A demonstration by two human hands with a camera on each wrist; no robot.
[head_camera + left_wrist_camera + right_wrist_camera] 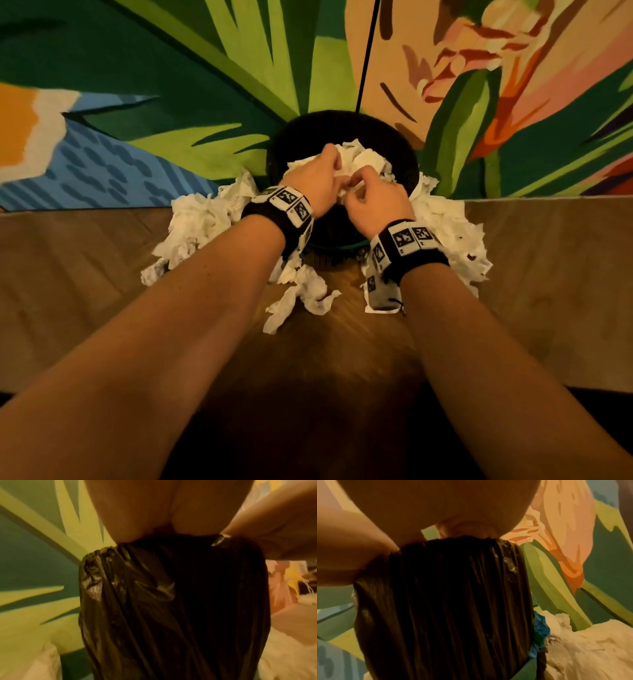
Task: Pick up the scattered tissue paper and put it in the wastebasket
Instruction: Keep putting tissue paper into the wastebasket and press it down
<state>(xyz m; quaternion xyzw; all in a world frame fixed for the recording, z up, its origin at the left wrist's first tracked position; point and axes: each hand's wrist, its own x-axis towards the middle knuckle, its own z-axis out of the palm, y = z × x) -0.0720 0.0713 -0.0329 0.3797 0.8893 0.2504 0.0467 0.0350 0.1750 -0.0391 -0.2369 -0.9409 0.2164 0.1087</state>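
Observation:
The wastebasket (404, 154), lined with a black bag, stands on the floor against the painted wall. White crumpled tissue paper (368, 160) lies inside it. Both my hands are over its opening. My left hand (334, 164) curls its fingers over a wad of tissue, and my right hand (358, 180) pinches the same wad from the near side. More tissue lies scattered left of the basket (197, 219), right of it (445, 222) and in front (301, 296). The left wrist view shows the bag's outer side (171, 601). So does the right wrist view (445, 601). Both hide the fingertips.
The basket stands where a colourful mural wall (171, 85) meets the wooden floor (68, 274). A bit of blue plastic (541, 628) sticks out at the basket's right side beside a tissue pile (590, 649).

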